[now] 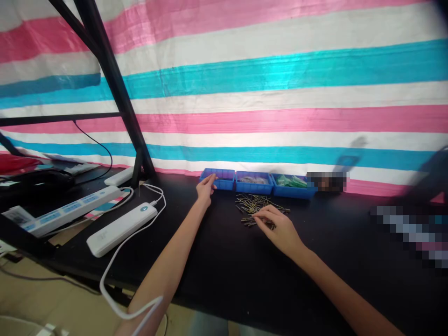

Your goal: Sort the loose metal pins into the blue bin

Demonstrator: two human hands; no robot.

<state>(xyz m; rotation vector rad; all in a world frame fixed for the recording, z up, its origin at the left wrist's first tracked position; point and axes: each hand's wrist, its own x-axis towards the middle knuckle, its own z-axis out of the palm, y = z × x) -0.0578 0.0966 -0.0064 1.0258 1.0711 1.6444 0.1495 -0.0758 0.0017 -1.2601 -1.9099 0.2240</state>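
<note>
A loose pile of thin, brass-and-dark metal rods (254, 203) lies on the black table; they look like drill bits, but are too small to be sure. At the pile's near side, my right hand (278, 228) has thumb and fingers pinched together on a thin rod. My left hand (206, 189) is at the front left corner of the left blue bin (224, 185), its fingertips pinched over the rim. Whatever it holds is too small to make out. The middle blue bin (254, 188) contains small clear packets, and the right blue bin (294, 192) has green packets inside.
A white power bank (122, 228) with a white cable (108, 284) lies at the left, the cable passing by my left forearm. Behind it are a power strip (77, 210) and a black metal frame (119, 88). A striped sheet (280, 116) hangs behind the table (224, 270).
</note>
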